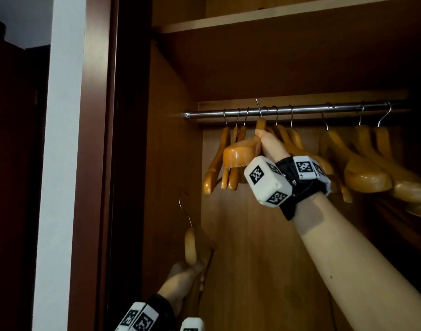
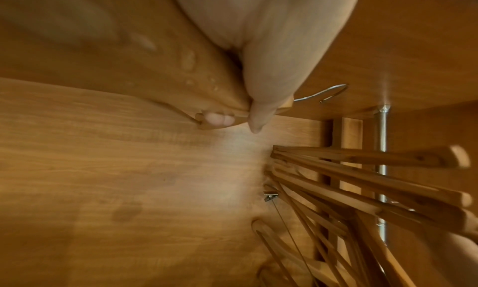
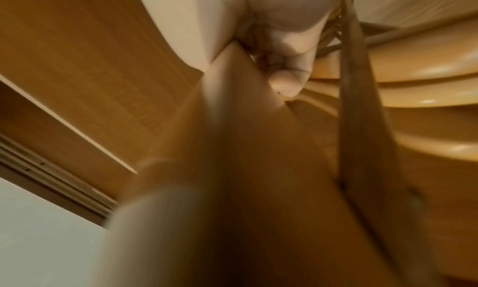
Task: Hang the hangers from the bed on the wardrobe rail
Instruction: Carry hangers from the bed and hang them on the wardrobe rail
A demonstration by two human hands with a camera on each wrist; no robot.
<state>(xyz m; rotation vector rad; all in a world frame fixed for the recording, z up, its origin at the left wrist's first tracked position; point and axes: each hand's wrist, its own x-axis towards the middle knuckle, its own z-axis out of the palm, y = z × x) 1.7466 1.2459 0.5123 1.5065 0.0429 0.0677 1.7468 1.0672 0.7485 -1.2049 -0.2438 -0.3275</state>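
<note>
Your right hand has its grip curled around the neck of a wooden hanger at frame centre, hook straight above at the rail, while your left hand clasps a second hanger lower left.

a wooden shelf above, white wall at left.

the wardrobe rail is a horizontal chrome tube below a shelf. eight glossy wooden hangers with wire hooks hang on it in loose groups, tilted. a ninth wooden hanger is raised at the rail, its hook tip above the tube, not seated. a tenth hanger is upright, low at the wardrobe's left wall.
</note>
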